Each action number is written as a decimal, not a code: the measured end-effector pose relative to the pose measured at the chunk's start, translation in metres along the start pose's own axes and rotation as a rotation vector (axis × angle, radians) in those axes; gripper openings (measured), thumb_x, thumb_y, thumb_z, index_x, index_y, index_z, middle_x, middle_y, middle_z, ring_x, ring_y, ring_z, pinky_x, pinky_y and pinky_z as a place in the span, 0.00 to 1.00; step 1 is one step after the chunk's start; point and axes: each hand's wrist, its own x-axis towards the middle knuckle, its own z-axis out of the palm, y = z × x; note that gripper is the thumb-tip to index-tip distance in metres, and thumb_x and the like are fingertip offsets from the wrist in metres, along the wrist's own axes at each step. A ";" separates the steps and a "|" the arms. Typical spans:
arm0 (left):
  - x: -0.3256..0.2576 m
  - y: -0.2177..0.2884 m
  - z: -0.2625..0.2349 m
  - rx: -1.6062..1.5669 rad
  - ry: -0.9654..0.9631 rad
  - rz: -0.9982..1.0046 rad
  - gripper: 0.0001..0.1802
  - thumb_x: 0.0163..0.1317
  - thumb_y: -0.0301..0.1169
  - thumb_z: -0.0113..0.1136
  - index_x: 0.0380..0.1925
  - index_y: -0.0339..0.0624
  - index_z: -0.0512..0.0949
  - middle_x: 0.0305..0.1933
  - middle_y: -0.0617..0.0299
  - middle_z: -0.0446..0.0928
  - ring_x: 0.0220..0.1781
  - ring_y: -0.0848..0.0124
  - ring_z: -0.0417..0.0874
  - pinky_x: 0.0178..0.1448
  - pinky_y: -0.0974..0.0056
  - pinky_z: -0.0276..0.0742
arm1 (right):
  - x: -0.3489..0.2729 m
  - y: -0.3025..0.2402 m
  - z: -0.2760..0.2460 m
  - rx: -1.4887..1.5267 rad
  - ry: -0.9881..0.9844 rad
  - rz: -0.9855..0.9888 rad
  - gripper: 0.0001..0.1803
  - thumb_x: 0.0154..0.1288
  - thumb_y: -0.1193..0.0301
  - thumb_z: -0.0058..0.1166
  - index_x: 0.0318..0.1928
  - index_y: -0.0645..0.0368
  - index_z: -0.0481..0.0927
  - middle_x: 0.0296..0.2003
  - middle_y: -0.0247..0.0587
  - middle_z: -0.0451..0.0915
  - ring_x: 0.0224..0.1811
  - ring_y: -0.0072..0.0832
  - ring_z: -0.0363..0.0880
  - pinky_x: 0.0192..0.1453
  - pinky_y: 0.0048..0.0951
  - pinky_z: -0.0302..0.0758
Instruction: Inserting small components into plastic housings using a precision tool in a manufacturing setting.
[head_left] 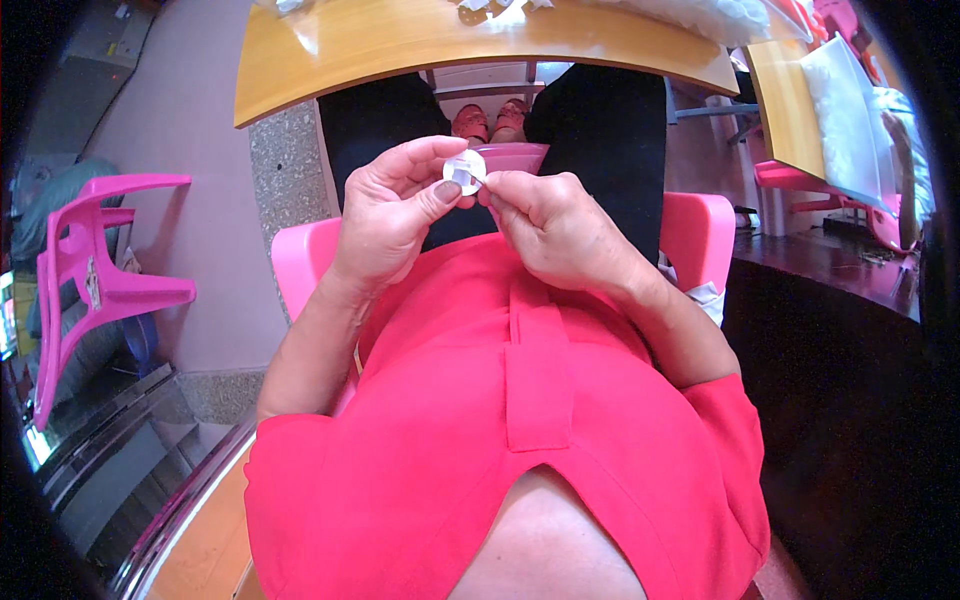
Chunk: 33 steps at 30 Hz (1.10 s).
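A small round white piece with a grey patch sits between both my hands, held above my lap. My left hand pinches its left side between thumb and fingers. My right hand grips its right edge with curled fingers. Both hands meet just in front of the yellow table edge. I wear a red top and black trousers and sit on a pink plastic chair.
White plastic bags and bits lie on the yellow table. A second yellow table with a white bag stands at right. A pink chair stands at left. Feet in red sandals show under the table.
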 end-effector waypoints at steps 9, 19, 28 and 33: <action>-0.004 -0.003 0.006 0.190 0.045 0.073 0.18 0.59 0.19 0.61 0.51 0.32 0.76 0.44 0.55 0.80 0.43 0.71 0.82 0.50 0.68 0.81 | -0.003 0.005 0.008 -0.308 0.022 -0.107 0.06 0.55 0.76 0.48 0.34 0.65 0.72 0.21 0.58 0.77 0.25 0.53 0.79 0.29 0.49 0.77; -0.007 -0.006 0.014 0.341 0.101 0.075 0.16 0.59 0.17 0.60 0.48 0.30 0.77 0.42 0.56 0.81 0.42 0.73 0.81 0.49 0.69 0.80 | -0.008 -0.014 0.017 -0.894 -0.034 -0.134 0.09 0.56 0.76 0.51 0.37 0.66 0.71 0.21 0.47 0.77 0.23 0.37 0.81 0.22 0.32 0.77; -0.003 -0.018 0.015 0.447 0.106 -0.086 0.12 0.60 0.17 0.58 0.45 0.29 0.79 0.40 0.58 0.81 0.41 0.74 0.81 0.48 0.70 0.79 | -0.013 -0.017 0.018 -1.075 -0.112 -0.152 0.08 0.57 0.75 0.50 0.35 0.67 0.76 0.21 0.43 0.77 0.20 0.29 0.81 0.18 0.27 0.75; 0.003 -0.019 0.009 0.330 0.069 -0.111 0.12 0.60 0.19 0.59 0.45 0.31 0.78 0.40 0.58 0.81 0.41 0.74 0.81 0.46 0.70 0.79 | -0.017 -0.011 0.018 -1.083 -0.089 -0.101 0.09 0.57 0.74 0.50 0.37 0.67 0.75 0.21 0.44 0.77 0.22 0.31 0.81 0.20 0.29 0.76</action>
